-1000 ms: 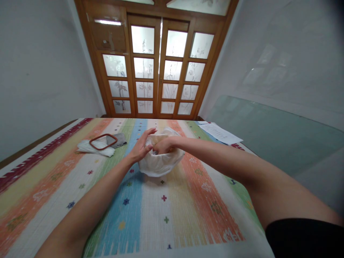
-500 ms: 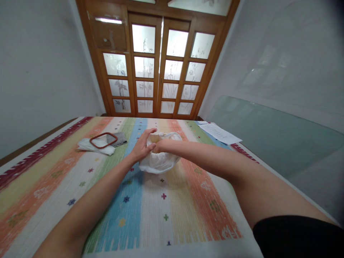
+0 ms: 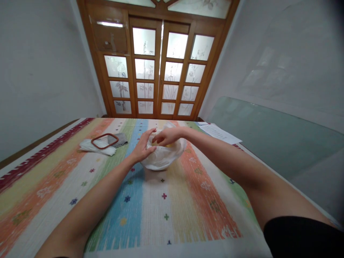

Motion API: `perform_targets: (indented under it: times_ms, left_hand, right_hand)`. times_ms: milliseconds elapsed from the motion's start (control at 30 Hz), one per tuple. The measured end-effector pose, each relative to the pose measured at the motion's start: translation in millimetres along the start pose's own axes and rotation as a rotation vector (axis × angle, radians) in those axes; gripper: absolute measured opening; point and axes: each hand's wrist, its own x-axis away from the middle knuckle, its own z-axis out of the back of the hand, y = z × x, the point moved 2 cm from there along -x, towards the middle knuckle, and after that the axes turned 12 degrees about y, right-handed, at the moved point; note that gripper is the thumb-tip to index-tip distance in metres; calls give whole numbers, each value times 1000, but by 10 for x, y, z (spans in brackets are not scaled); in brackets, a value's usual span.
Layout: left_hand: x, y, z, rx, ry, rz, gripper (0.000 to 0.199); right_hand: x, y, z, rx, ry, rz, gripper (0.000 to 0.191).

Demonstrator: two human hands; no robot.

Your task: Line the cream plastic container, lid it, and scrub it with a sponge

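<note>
A white, crinkled plastic bag [image 3: 159, 160] stands on the table with its mouth facing up, and something yellowish [image 3: 169, 145] shows inside. At its left side, my left hand [image 3: 143, 147] grips the rim, thumb toward me and fingers behind. Over the mouth is my right hand [image 3: 168, 136], with its fingers curled down into the opening near my left thumb. What those fingertips hold, if anything, is hidden.
To the left, a reddish-brown rounded frame [image 3: 104, 147] lies on a folded white cloth [image 3: 94, 146] and a grey piece [image 3: 122, 139]. Printed paper sheets [image 3: 220, 133] lie at the far right edge. A striped tablecloth [image 3: 150, 215] covers the table.
My right hand has lifted from deep in the bag to its mouth, fingers now showing. The bag's right side has risen and shifted a little right. My left hand stays at the rim.
</note>
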Motion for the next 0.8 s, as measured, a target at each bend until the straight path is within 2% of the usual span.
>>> perform_targets:
  times_ms: [133, 233, 400, 500, 633, 800]
  left_hand:
    - [2, -88, 2, -80, 35, 25, 68]
    - [13, -150, 2, -163, 97, 22, 55]
    - [-11, -194, 30, -278, 244, 66, 49]
    - [-42, -207, 53, -276, 291, 120, 45]
    - [-76, -230, 95, -186, 325, 227, 41]
    - [-115, -130, 124, -117, 273, 266, 40]
  right_hand:
    - [115, 25, -5, -87, 35, 166, 42]
    - [66, -8, -110, -23, 73, 247, 39]
    - [-70, -70, -185, 157, 132, 360, 37]
    - [-155, -52, -211, 240, 142, 368, 40]
    - [-274, 38, -326, 237, 47, 321, 39]
    - [-364, 116, -480, 114, -76, 205, 39]
